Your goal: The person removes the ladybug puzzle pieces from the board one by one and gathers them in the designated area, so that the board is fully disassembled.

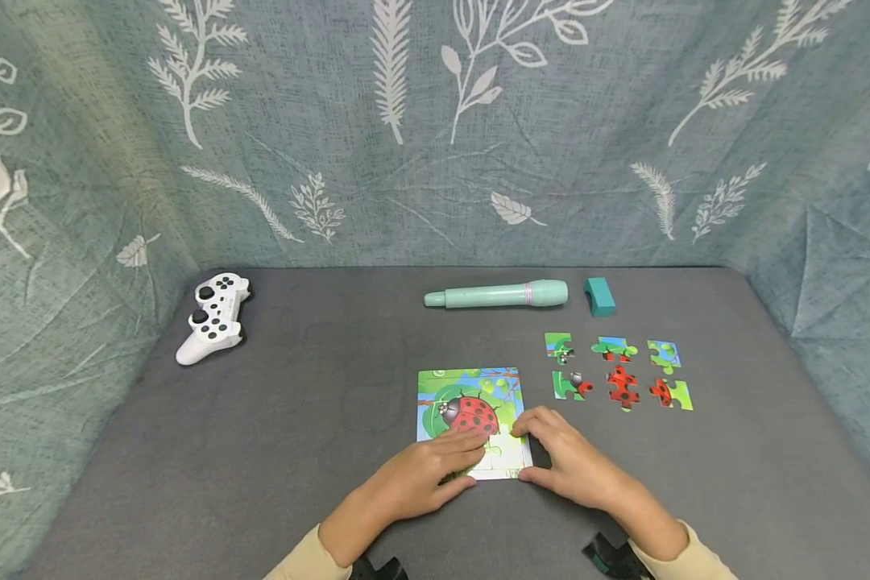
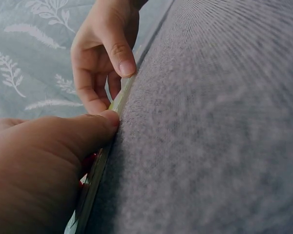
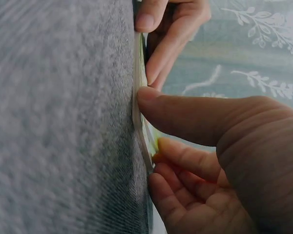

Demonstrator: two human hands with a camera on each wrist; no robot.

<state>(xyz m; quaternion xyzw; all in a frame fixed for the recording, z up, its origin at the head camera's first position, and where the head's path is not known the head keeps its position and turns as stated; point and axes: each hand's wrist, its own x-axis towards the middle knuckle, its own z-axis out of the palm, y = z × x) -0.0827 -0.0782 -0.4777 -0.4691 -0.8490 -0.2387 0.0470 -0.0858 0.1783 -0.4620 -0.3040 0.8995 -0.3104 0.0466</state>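
A square ladybug jigsaw puzzle [image 1: 442,387] lies flat on the dark table, its lower right part showing a pale base with faint outlines. My left hand [image 1: 435,469] rests across its lower left part, fingers nearly straight on top. In the left wrist view the left thumb [image 2: 105,124] touches the near edge. My right hand [image 1: 573,459] grips the near right corner, with the thumb on the near edge and the curled fingers at the right side. In the right wrist view that thumb [image 3: 154,100] presses the board's thin edge.
Several loose puzzle pieces [image 1: 623,388] lie in two rows to the right of the board. Behind are a pale green microphone-shaped tube [image 1: 489,296] and a teal block [image 1: 599,296]. A white game controller [image 1: 216,318] lies far left. Patterned cloth [image 1: 420,185] hangs behind the table.
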